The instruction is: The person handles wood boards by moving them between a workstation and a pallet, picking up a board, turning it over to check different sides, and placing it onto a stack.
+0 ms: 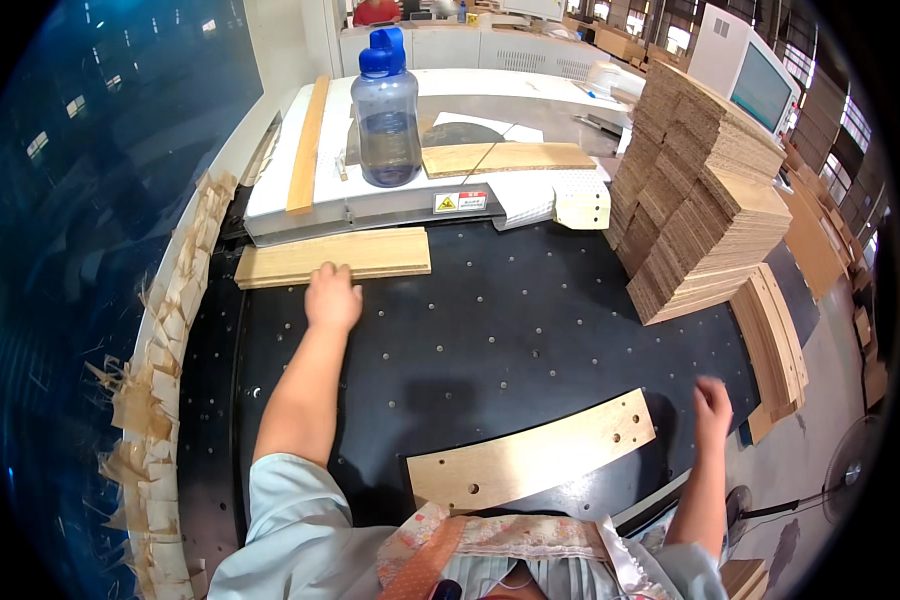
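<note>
My left hand (334, 298) reaches forward to a short stack of pale wooden boards (320, 252). Its bent fingers are closed over the near edge, toward the right part of the stack, and the thumb is partly hidden. My right hand (712, 405) is held over the right edge of the black table with its fingers curled in; nothing shows in it, and its fingertips blur a little. Close in front of my body lies a pale wooden panel (530, 452) with several drilled holes, slightly tilted across the table.
The black table (490, 340) is studded with small dots. Behind it a white machine beam (390, 208) carries a blue-capped bottle (385, 125), a wood strip (310, 150) and another board (510, 157). Tall stacked panels (690, 200) stand right, beside curved boards (772, 345). A fan (850, 468) is lower right.
</note>
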Demonstrator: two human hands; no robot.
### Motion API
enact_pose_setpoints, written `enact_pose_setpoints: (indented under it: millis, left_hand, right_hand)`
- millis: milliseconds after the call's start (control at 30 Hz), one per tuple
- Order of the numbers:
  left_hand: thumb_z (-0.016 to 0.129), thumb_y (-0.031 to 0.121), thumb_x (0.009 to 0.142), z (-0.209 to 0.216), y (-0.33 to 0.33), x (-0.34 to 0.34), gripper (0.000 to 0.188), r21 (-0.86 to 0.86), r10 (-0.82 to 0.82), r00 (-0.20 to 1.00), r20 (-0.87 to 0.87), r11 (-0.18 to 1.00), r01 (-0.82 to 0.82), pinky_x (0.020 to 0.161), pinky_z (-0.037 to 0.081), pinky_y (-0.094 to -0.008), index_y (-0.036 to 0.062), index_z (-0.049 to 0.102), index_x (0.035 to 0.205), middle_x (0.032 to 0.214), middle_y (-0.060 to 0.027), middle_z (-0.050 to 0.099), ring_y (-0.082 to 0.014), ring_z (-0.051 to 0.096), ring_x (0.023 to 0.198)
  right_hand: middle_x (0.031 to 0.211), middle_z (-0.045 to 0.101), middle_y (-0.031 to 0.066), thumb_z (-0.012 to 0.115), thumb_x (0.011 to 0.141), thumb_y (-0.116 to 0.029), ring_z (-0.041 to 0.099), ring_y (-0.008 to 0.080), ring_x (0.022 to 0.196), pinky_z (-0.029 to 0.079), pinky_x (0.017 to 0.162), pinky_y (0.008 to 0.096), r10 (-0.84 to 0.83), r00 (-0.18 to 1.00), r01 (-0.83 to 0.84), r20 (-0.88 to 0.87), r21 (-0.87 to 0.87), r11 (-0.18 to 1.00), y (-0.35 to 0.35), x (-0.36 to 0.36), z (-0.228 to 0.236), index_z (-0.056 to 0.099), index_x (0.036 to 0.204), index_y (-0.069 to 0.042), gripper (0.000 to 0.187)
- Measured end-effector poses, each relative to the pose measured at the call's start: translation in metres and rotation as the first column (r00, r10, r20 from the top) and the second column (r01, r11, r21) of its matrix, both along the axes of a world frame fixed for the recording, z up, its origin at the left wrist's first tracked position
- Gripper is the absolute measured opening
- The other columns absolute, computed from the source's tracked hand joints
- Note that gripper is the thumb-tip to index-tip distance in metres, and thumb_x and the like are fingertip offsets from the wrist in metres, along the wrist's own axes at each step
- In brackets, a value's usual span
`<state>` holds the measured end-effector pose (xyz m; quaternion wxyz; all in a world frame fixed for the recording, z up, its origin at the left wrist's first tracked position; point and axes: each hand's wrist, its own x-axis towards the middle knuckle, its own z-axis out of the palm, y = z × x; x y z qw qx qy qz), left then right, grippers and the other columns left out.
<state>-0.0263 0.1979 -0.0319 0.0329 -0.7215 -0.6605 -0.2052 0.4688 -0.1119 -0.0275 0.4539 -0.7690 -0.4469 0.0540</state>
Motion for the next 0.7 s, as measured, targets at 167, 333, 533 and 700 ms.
enact_pose_setpoints:
  millis: [167, 333, 533, 700]
  left_hand:
    - [0.058, 0.024, 0.078, -0.035, 0.012, 0.025, 0.054, 0.002, -0.015, 0.999, -0.034, 1.000, 0.015, 0.093, 0.037, -0.0395, 0.0006, 0.038, 0.122, 0.129, -0.0177, 0.033, -0.0345, 0.038, 0.112]
    - [0.055, 0.023, 0.080, -0.032, 0.025, 0.018, 0.052, -0.001, -0.006, 1.000, -0.019, 1.000, 0.006, 0.094, 0.036, -0.0392, -0.0005, 0.038, 0.122, 0.129, -0.0180, 0.033, -0.0353, 0.036, 0.114]
    - [0.062, 0.032, 0.074, -0.024, 0.017, 0.017, 0.072, -0.130, 0.042, 0.892, 0.451, 0.991, 0.018, 0.099, 0.029, -0.0402, -0.0058, 0.031, 0.126, 0.130, -0.0288, 0.028, -0.0393, 0.030, 0.120]
    - [0.055, 0.007, 0.074, -0.020, 0.033, 0.036, 0.078, -0.032, 0.048, -0.338, 0.940, 0.998, 0.053, 0.102, 0.018, -0.0336, -0.0092, 0.007, 0.133, 0.133, -0.0243, 0.025, -0.0273, 0.025, 0.125]
  right_hand:
    - [0.090, 0.053, 0.0069, 0.050, 0.078, 0.005, 0.051, 0.0141, 0.085, 0.040, 0.078, 0.0233, -0.311, 0.916, 0.348, -0.255, 0.119, 0.930, -0.114, 0.013, -0.089, 0.053, 0.093, 0.001, 0.016]
    - [0.100, 0.051, 0.0112, 0.046, 0.080, 0.001, 0.047, 0.0227, 0.099, 0.035, 0.089, 0.0319, -0.332, 0.922, 0.323, 0.201, 0.074, 0.943, -0.100, -0.027, -0.094, 0.053, 0.093, 0.001, 0.015]
    - [0.107, 0.046, 0.0154, 0.044, 0.079, -0.001, 0.043, 0.0278, 0.106, 0.032, 0.093, 0.0358, -0.351, 0.902, 0.351, 0.252, 0.046, 0.935, -0.095, -0.030, -0.095, 0.054, 0.097, 0.002, 0.020]
    - [0.104, 0.046, 0.0144, 0.042, 0.078, 0.000, 0.045, 0.0262, 0.101, 0.032, 0.093, 0.0345, -0.344, 0.914, 0.328, 0.216, 0.105, 0.939, -0.100, -0.019, -0.104, 0.053, 0.098, 0.003, 0.022]
